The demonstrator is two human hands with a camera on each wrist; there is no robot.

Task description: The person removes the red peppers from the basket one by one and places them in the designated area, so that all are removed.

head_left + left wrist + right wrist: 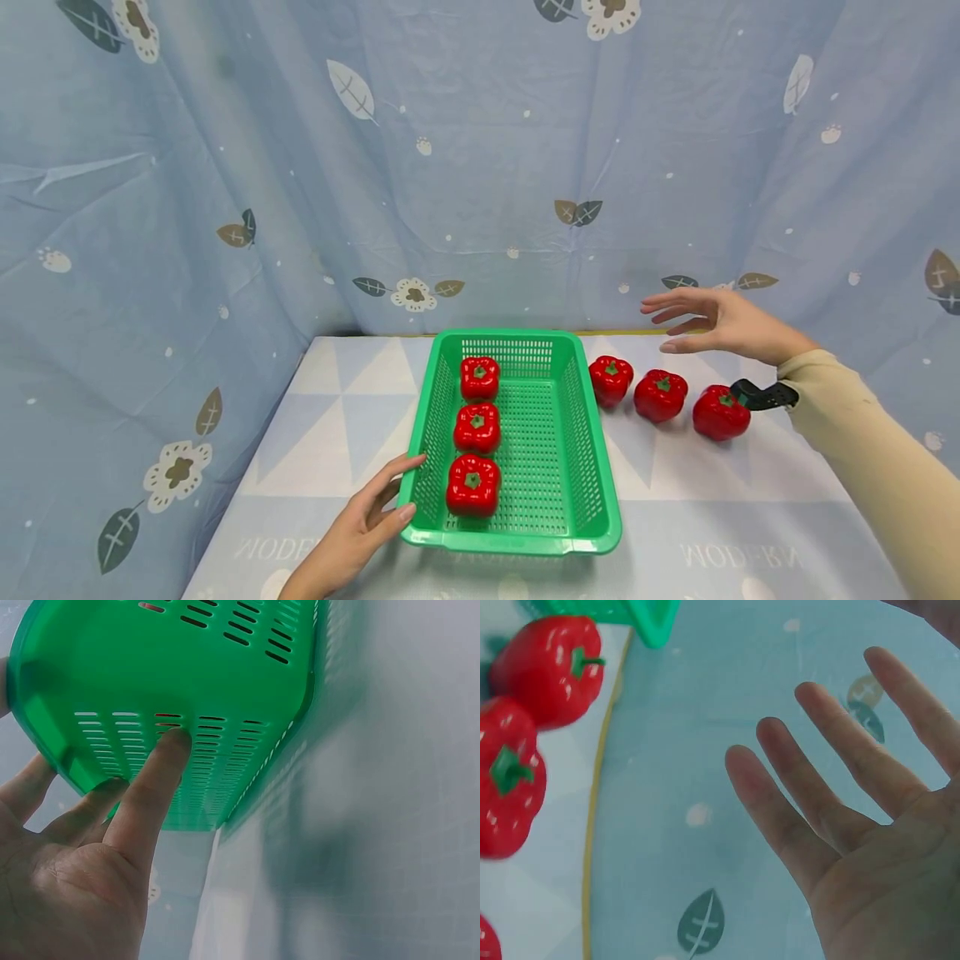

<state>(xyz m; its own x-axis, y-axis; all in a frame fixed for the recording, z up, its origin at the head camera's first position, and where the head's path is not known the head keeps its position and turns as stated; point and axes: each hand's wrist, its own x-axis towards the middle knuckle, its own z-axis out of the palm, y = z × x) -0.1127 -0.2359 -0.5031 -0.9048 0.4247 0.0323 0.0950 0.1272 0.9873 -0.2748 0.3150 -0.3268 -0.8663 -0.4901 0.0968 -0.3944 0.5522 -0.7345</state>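
A green plastic basket with slotted walls stands on the table, a column of three red bell peppers along its left side. My left hand holds the basket's near left rim, thumb and index finger over the edge. In the left wrist view, other fingers lie against its outer wall. To the right of the basket, three more red bell peppers sit in a row. My right hand hovers above and behind that row, fingers spread and the palm holding nothing.
A patterned blue cloth hangs behind the table and another stretch runs along the left. The table cover carries pale triangles and printed letters. A dark band circles the right wrist over a beige sleeve.
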